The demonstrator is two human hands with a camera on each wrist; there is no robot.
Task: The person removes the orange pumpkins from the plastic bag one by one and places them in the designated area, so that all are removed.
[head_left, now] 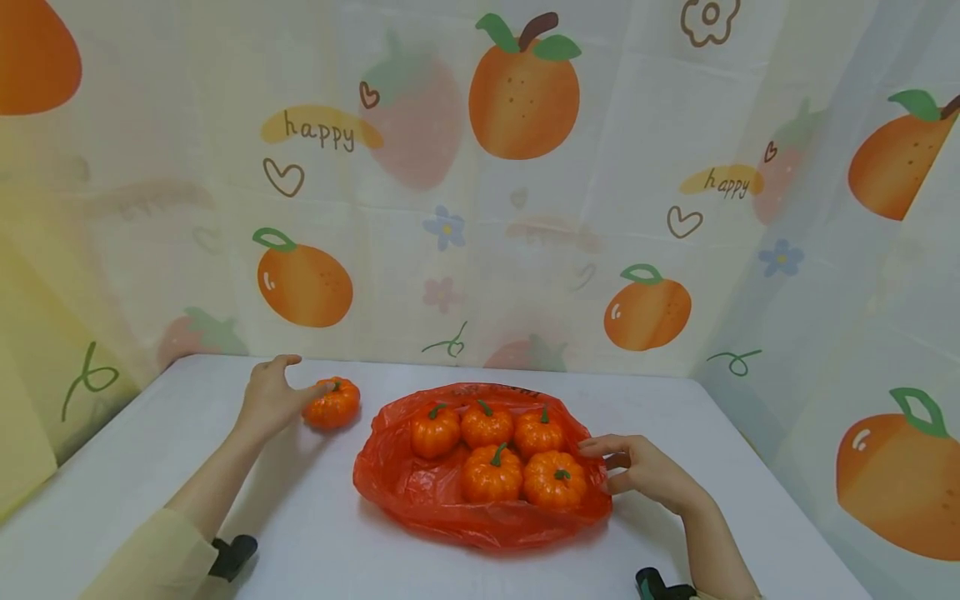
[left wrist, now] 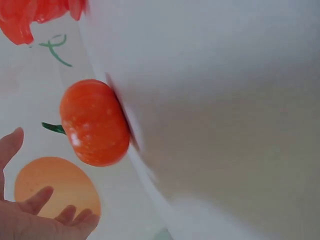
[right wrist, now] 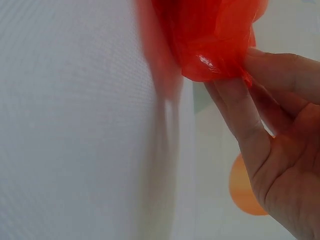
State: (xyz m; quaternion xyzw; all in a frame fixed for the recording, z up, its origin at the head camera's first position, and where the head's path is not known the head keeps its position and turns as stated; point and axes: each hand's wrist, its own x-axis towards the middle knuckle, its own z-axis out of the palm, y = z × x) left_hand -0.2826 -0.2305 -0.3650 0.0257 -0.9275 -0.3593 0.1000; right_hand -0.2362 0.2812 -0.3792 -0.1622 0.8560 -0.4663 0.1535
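Note:
A small orange pumpkin point(head_left: 332, 405) with a green stem sits on the white table, left of a red plastic bag point(head_left: 420, 521). My left hand point(head_left: 272, 400) is just beside it, fingers and thumb spread; in the left wrist view a gap shows between the hand point(left wrist: 45, 220) and the pumpkin point(left wrist: 95, 122). The bag lies wide open with several similar pumpkins inside, among them one at the front right point(head_left: 555, 480). At the bag's right rim, my right hand point(head_left: 651, 473) pinches the red plastic point(right wrist: 210, 50) between thumb and fingers.
The white table point(head_left: 300, 517) reaches back to a fruit-patterned curtain point(head_left: 525, 275), which also hangs along the sides. Dark straps point(head_left: 234, 557) show at both wrists.

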